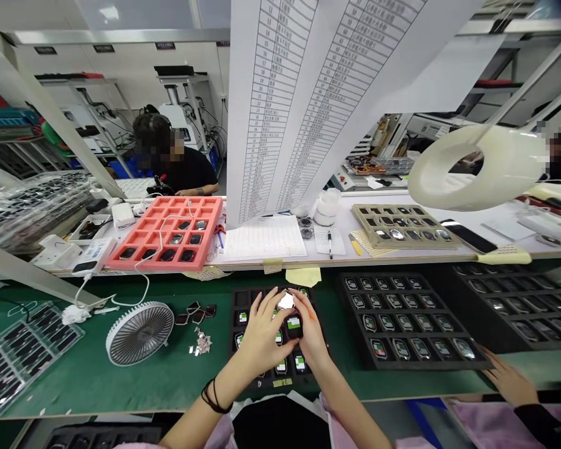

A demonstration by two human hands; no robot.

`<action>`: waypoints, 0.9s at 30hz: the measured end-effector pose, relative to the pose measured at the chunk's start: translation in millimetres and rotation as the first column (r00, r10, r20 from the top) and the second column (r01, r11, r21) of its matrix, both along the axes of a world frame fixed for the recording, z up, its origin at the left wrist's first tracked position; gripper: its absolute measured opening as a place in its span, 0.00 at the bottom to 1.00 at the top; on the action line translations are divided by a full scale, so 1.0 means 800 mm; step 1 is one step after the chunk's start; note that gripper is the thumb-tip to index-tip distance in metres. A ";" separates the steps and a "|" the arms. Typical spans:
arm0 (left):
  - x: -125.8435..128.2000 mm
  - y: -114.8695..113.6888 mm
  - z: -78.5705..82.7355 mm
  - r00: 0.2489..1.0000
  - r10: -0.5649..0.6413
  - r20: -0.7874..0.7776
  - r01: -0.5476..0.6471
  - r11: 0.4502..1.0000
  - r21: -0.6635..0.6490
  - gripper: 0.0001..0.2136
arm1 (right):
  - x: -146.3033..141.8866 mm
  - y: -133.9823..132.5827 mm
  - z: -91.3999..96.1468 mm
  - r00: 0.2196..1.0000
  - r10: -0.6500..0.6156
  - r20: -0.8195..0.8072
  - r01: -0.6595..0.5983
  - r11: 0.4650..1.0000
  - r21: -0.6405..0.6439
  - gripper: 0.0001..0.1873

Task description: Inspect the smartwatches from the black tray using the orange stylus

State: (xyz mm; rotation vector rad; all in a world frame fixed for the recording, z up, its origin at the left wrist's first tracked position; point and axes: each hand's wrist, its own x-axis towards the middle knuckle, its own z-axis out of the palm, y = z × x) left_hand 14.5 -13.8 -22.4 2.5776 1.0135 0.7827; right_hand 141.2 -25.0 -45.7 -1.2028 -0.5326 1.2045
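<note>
In the middle of the bench, both hands meet over a black foam tray (242,300). Between them is a dark smartwatch (294,326) with a lit green and white screen. My left hand (263,330) is closed on it, thumb along its lower edge. From the other side my right hand (312,330) grips the same watch. A shiny, bright piece (286,302) shows between the fingertips just above; whether it is joined to the watch I cannot tell. Several watches with lit screens, such as a watch (300,363), sit in the tray's pockets below the hands.
A white fan (140,333), dark square parts (197,313) and small silver pieces (201,343) lie left. Right stands a foam tray (358,337) of watches, with another person's hand (509,377) at its corner. A shelf holds a pink tray (135,240); printed sheets (280,112) hang above.
</note>
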 end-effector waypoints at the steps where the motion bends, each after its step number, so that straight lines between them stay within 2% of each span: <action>1: 0.000 0.001 0.000 0.999 0.008 0.039 -0.008 1.000 0.012 0.20 | 0.002 0.000 0.001 1.000 0.007 -0.006 -0.007 1.000 0.012 0.15; 4: -0.005 0.003 0.003 0.976 0.068 0.208 -0.060 0.997 -0.042 0.20 | 0.011 0.003 0.004 0.997 0.053 -0.054 -0.050 0.997 0.053 0.17; 6: -0.010 0.004 0.007 0.928 0.160 0.336 -0.088 0.972 -0.219 0.19 | 0.018 0.004 0.006 0.993 0.099 -0.064 -0.093 0.992 0.089 0.19; 7: -0.013 0.005 0.008 0.895 0.217 0.389 -0.076 0.935 -0.346 0.19 | 0.022 0.005 0.008 0.991 0.124 -0.055 -0.118 0.987 0.108 0.19; 9: -0.018 0.007 0.010 0.827 0.324 0.460 0.007 0.812 -0.584 0.20 | 0.028 0.005 0.011 0.985 0.173 -0.023 -0.168 0.975 0.148 0.20; 11: -0.020 0.008 0.010 0.757 0.399 0.517 0.113 0.700 -0.705 0.24 | 0.031 0.005 0.015 0.980 0.199 0.010 -0.198 0.965 0.175 0.21; 12: -0.019 0.008 0.010 0.726 0.419 0.546 0.155 0.674 -0.722 0.25 | 0.032 0.005 0.017 0.979 0.203 0.025 -0.204 0.962 0.182 0.22; 14: -0.017 0.008 0.011 0.677 0.438 0.591 0.202 0.662 -0.722 0.27 | 0.033 0.003 0.021 0.976 0.212 0.058 -0.219 0.958 0.185 0.23; 19: -0.012 0.007 0.020 0.635 0.470 0.613 0.227 0.645 -0.730 0.24 | 0.034 -0.002 0.029 0.968 0.226 0.113 -0.243 0.955 0.172 0.21; 27: -0.012 0.007 0.031 0.657 0.496 0.568 0.165 0.640 -0.750 0.22 | 0.028 -0.004 0.043 0.968 0.231 0.098 -0.244 0.959 0.142 0.21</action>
